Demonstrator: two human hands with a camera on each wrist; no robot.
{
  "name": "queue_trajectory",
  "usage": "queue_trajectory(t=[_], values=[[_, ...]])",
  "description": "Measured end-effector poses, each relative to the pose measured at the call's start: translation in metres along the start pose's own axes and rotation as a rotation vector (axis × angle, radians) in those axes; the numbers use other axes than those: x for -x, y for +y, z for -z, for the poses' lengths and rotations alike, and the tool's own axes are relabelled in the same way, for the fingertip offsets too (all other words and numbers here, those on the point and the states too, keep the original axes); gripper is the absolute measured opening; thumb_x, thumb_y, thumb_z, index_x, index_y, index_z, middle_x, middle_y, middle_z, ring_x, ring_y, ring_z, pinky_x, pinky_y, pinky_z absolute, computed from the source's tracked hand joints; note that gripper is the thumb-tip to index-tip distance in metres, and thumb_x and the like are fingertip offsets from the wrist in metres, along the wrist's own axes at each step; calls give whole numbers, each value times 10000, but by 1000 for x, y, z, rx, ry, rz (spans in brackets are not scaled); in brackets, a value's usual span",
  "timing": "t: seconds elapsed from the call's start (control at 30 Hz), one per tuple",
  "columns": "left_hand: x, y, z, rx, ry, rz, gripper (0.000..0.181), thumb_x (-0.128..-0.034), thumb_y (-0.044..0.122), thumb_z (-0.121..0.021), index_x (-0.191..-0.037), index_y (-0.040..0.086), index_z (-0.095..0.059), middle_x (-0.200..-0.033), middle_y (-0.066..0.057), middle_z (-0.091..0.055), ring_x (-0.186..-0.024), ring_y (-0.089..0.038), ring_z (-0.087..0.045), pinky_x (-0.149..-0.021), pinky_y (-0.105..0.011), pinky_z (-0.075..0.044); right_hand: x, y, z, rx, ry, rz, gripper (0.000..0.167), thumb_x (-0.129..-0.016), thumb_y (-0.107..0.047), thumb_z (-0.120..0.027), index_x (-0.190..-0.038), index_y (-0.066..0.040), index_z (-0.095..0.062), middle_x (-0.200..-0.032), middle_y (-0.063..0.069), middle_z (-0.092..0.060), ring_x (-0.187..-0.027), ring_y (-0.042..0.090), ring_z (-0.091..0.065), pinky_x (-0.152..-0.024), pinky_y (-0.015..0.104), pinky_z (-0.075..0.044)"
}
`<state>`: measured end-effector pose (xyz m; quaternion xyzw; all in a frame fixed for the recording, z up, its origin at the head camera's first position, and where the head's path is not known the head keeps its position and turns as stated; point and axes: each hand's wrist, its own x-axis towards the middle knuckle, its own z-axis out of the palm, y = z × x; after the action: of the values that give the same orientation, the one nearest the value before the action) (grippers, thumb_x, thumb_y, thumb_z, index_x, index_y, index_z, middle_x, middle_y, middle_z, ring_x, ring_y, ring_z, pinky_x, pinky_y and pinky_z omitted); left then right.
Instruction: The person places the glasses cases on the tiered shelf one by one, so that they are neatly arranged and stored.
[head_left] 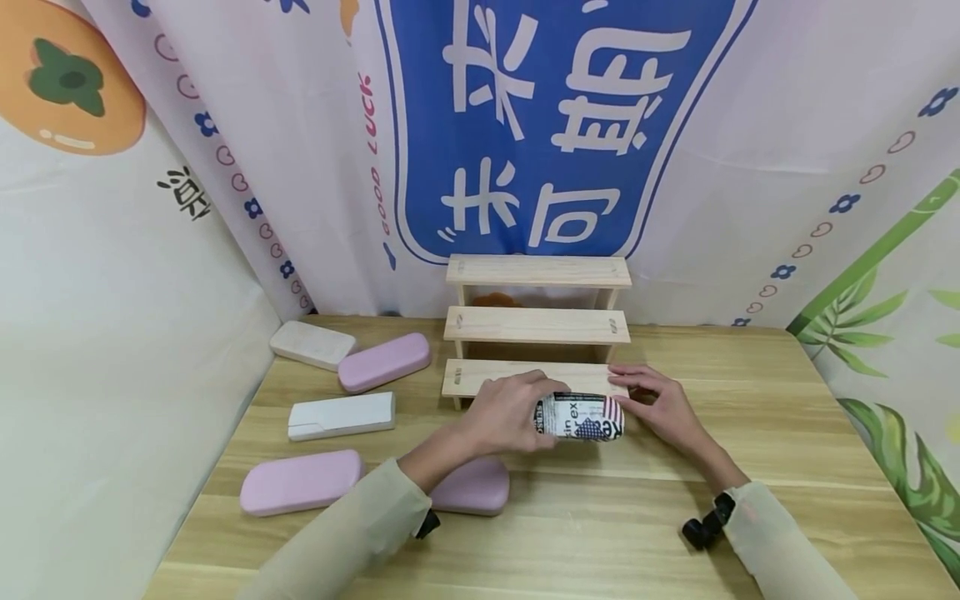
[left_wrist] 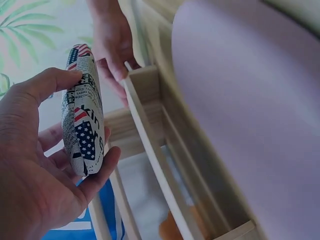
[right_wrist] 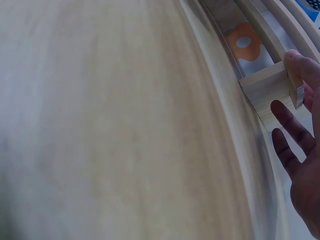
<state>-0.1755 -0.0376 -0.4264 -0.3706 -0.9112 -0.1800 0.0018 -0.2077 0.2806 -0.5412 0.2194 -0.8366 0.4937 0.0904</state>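
Note:
My left hand (head_left: 510,410) grips a glasses case (head_left: 581,417) with newspaper print and a flag pattern. In the left wrist view the thumb presses one side of this printed case (left_wrist: 84,117), with fingers behind it. The case is held up in front of the lowest step of a pale wooden three-step rack (head_left: 536,325). At the right end of that step is my right hand (head_left: 667,408), its thumb and fingertips pinching the board end. The right wrist view shows the board end (right_wrist: 296,90) between its digits, two other fingers spread beside it.
Left of the rack lie pink glasses cases (head_left: 385,362) (head_left: 302,482) and white ones (head_left: 341,416) (head_left: 312,344). Another pink case (head_left: 472,486) is partly hidden under my left forearm. A printed curtain (head_left: 697,192) hangs behind the wooden table (head_left: 750,392).

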Motion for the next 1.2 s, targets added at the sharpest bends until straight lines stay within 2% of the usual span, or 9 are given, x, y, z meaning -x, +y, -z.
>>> queue_trajectory(t=[0.17,0.3,0.4,0.6,0.73,0.83,0.97,1.07,1.2], values=[[-7,-4,7,-11,14,-23,732,-768,418,-899,-1431,229,-654,-1249,-1,-713,-880,-109,-636,-605,-237,-478,0,0,1,-18,-14,1,350,-911,26,-798,-1249,-65,-776,-1412,131,-676,-1260,2,-592,-922,177,-558],[-13,-6,14,-24,39,-52,742,-762,431,-905,-1426,210,-659,-1214,-7,-714,-859,-101,-623,-592,-218,-477,-1,-1,0,-13,-13,-6,344,-911,31,-796,-1246,-40,-768,-1403,148,-677,-1228,-11,-601,-913,197,-570],[-18,-7,19,-21,56,-51,742,-757,438,-909,-1418,205,-663,-1184,-3,-717,-832,-100,-618,-572,-220,-473,-1,-2,0,-10,-2,-16,326,-902,27,-805,-1220,-35,-775,-1393,140,-684,-1196,-31,-608,-910,217,-578],[-28,-8,28,-16,73,-35,730,-756,438,-904,-1415,239,-663,-1209,8,-726,-839,-111,-633,-574,-244,-485,-1,-3,-1,13,31,-38,264,-877,27,-830,-1129,-46,-803,-1303,127,-712,-1110,-20,-632,-868,242,-597],[-35,-8,33,-17,86,-27,733,-764,445,-894,-1427,244,-657,-1202,28,-722,-849,-110,-632,-611,-269,-507,0,-3,-1,17,26,-68,168,-895,-48,-844,-1051,-103,-817,-1271,90,-719,-1097,24,-652,-867,221,-590],[-41,-7,38,-6,99,-22,729,-767,443,-900,-1425,239,-661,-1213,28,-719,-863,-113,-626,-637,-290,-511,0,-3,-2,30,30,-65,75,-906,-94,-846,-947,-125,-792,-1210,63,-719,-1025,49,-650,-834,200,-580],[-50,-5,45,3,112,-14,708,-767,427,-913,-1404,231,-673,-1208,9,-725,-855,-129,-624,-629,-295,-506,0,-9,-1,40,30,-61,125,-913,-66,-831,-1037,-72,-809,-1155,72,-711,-945,83,-634,-824,239,-598],[-57,-5,51,-2,113,1,702,-772,430,-905,-1405,236,-671,-1223,-5,-724,-861,-134,-626,-626,-290,-505,-1,-8,-1,23,22,-38,282,-913,-38,-823,-1193,-55,-796,-1243,105,-715,-1018,83,-655,-857,251,-604],[-67,-7,57,23,115,12,704,-782,422,-895,-1416,217,-667,-1239,-22,-718,-875,-142,-628,-643,-282,-506,-1,-1,-2,1,16,-2,325,-905,-27,-827,-1224,-76,-789,-1382,111,-686,-1134,70,-656,-871,236,-591]])
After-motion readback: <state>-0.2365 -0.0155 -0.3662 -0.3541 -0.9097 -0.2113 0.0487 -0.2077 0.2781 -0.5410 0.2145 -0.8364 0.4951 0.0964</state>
